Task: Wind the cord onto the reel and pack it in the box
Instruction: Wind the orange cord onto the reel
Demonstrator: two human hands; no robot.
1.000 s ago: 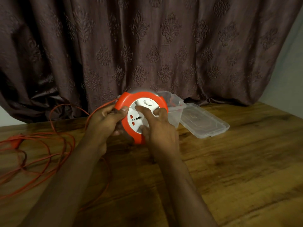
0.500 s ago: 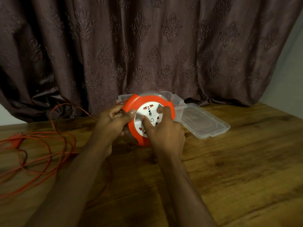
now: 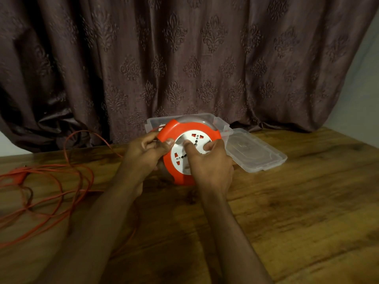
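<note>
An orange cord reel [image 3: 180, 130] with a white socket face is held tilted above the wooden table. My left hand [image 3: 146, 154] grips its left rim, thumb on the front. My right hand [image 3: 209, 162] lies over the white face, thumb and fingers pressing on it. The loose orange cord [image 3: 53, 181] sprawls in loops on the table at the left and runs up to the reel's left side. Right behind the reel sits the clear plastic box [image 3: 222, 125], open.
The box's clear lid [image 3: 256, 154] lies flat on the table to the right of the box. A dark patterned curtain [image 3: 184, 58] hangs along the table's far edge. Bare wooden tabletop [image 3: 297, 212] stretches to the right and front.
The white socket face has turned under my right hand. The reel has shifted slightly right and the cord loops at the left have moved a little.
</note>
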